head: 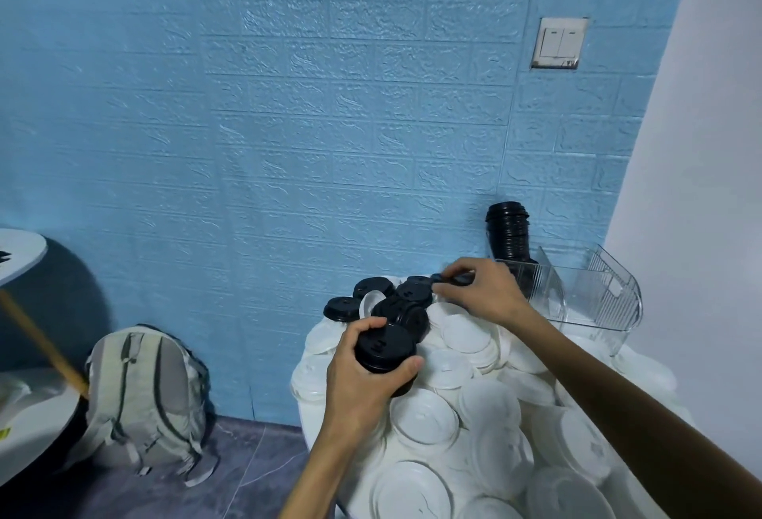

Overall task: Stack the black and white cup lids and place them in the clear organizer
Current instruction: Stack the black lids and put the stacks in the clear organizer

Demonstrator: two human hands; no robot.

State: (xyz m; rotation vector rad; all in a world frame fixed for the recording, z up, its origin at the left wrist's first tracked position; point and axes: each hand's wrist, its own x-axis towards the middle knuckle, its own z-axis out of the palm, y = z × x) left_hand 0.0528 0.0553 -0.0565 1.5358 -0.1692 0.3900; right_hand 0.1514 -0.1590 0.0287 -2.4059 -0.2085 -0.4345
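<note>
Left hand grips a short stack of black lids, right hand pinches another black lid. That sloppy white lid pile looks ready to slide off the counter if bumped.

Home room — backpack, light switch

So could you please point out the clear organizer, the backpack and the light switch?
clear organizer [593, 298]: head view, its front wall.
backpack [144, 394]: head view, its front panel.
light switch [558, 42]: head view, its rocker plate.
</note>
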